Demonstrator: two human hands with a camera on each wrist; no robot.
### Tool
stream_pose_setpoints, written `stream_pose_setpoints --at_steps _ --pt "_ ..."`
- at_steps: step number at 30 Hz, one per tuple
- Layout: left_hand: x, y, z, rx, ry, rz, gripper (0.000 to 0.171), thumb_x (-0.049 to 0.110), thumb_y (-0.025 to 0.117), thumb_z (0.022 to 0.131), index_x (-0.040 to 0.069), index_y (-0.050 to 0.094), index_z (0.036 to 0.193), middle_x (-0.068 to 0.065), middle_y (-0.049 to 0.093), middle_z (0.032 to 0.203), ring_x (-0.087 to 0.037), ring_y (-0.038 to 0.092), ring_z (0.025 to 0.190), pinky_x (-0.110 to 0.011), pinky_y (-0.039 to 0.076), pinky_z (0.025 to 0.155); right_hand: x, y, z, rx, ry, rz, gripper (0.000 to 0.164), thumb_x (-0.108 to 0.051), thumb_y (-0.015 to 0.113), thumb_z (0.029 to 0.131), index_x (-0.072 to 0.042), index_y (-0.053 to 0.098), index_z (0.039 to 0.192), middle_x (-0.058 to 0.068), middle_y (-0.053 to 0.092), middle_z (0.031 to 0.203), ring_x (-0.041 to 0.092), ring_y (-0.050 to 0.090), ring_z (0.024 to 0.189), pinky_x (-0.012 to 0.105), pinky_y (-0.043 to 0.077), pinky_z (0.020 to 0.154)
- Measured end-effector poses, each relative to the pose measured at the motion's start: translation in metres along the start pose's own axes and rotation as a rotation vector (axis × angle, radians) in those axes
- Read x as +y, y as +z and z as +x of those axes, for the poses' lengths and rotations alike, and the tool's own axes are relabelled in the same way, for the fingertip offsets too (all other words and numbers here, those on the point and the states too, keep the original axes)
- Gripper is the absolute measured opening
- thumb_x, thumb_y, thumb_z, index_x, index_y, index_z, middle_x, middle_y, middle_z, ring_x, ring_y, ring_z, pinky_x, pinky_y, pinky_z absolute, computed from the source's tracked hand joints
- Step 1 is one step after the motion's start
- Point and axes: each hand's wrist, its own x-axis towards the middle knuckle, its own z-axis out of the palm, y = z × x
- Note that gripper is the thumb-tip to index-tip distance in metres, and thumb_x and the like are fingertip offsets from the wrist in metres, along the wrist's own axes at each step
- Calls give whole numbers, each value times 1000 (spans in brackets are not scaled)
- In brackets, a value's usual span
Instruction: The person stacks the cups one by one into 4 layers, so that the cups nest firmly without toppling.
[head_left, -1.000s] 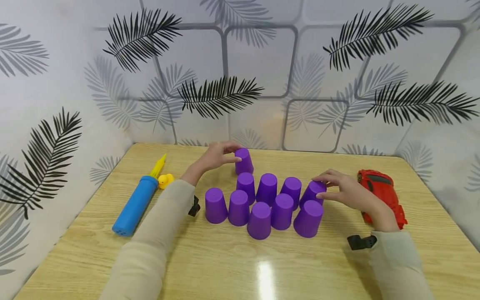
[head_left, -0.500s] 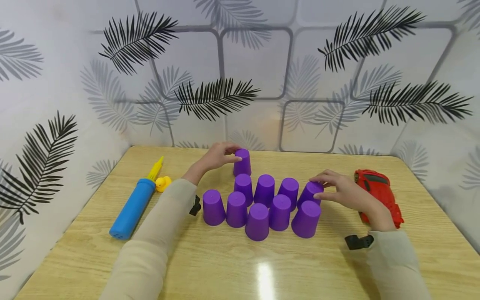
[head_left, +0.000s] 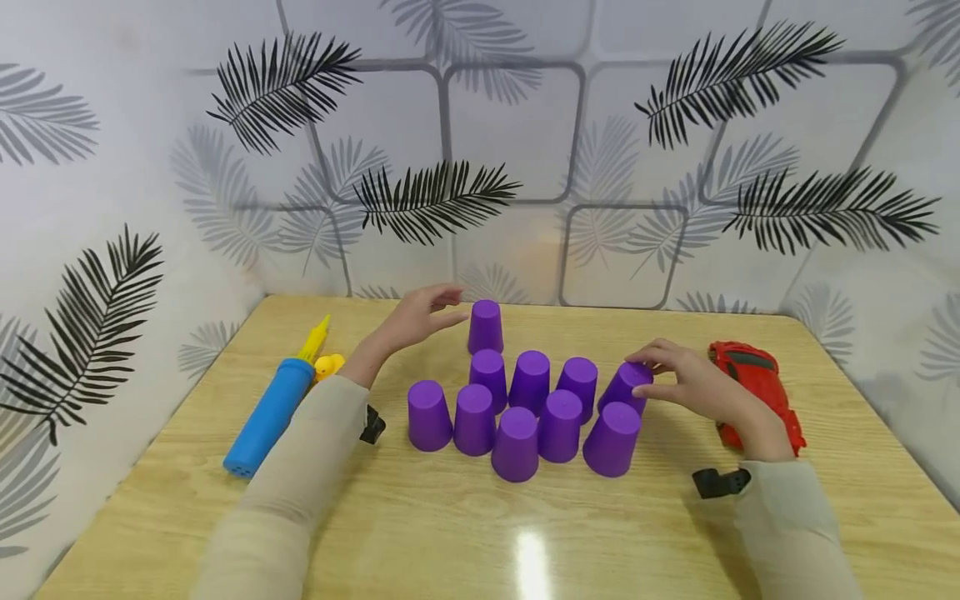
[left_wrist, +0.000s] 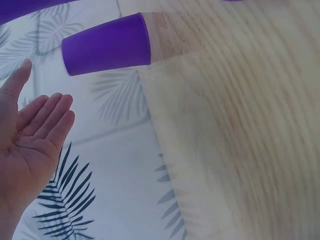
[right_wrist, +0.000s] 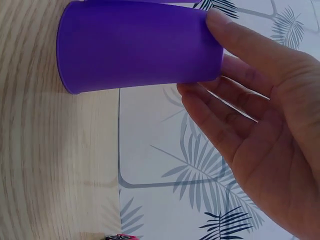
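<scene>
Upside-down purple plastic cups stand on the wooden table. One purple cup (head_left: 486, 327) stands alone at the back; my left hand (head_left: 411, 320) is just left of it, fingers extended and apart from it. In the left wrist view, a gap shows between the left hand (left_wrist: 35, 135) and that cup (left_wrist: 107, 46). My right hand (head_left: 701, 385) holds the upper end of the rightmost cup of the middle row (head_left: 622, 390) between thumb and fingers. The right wrist view shows the thumb on one side of this cup (right_wrist: 135, 47), fingertips on the other.
Several more purple cups form a middle row (head_left: 531, 383) and a front row (head_left: 516, 446). At left lie a blue pump (head_left: 270, 417) with a yellow nozzle and a yellow rubber duck (head_left: 327, 366). A red toy car (head_left: 759, 387) sits at right. A patterned wall (head_left: 517, 250) borders the back.
My left hand has let go of the back cup and drawn away to the left. That cup stays standing where it was. The right hand keeps its hold.
</scene>
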Motion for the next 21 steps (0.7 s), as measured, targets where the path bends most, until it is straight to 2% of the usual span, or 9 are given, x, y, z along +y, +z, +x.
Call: stream_pose_setpoints --at_steps 5,10,12,15,17,20,21 --pt "0 -14 -32 18 33 -3 53 28 65 95 3 51 139 -17 60 134 -30 57 127 -39 46 112 4 1 0 95 0 -43 40 -18 74 87 -2 63 122 9 63 110 26 64 101 36 59 85" --pt "1 -22 -66 -10 96 -13 52 22 66 94 0 51 138 -18 61 132 -31 57 127 -33 47 111 7 5 7 197 -55 -82 39 -14 73 88 1 61 121 13 62 110 29 64 99 42 58 84" --pt "2 -24 -78 -29 118 -21 52 21 67 93 0 51 138 -19 61 132 -31 56 128 -30 45 112 9 6 12 238 -88 -101 39 -11 73 87 2 59 121 14 60 111 28 64 99 37 57 83" --pt "4 -26 -94 -47 142 -24 52 20 69 91 0 53 137 -19 61 131 -31 57 127 -29 46 111 12 8 22 298 -151 -129 42 -5 73 86 4 57 123 15 58 110 27 62 97 20 51 83" --pt "7 -27 -104 -64 135 -22 53 21 71 90 2 54 136 -17 62 131 -29 57 127 -30 47 111 13 9 29 330 -190 -138 43 -3 73 85 6 56 122 17 57 109 27 61 96 11 45 83" --pt "9 -28 -116 -83 124 0 55 22 75 86 3 56 134 -13 65 128 -27 60 124 -33 48 109 13 9 40 349 -213 -127 43 -2 72 85 8 54 123 18 55 111 28 60 97 3 39 85" --pt "10 -27 -119 -91 121 7 56 23 76 85 3 56 134 -13 65 127 -27 60 123 -35 49 109 13 9 43 352 -214 -121 43 -2 72 86 9 53 123 19 54 111 28 60 98 3 39 85"
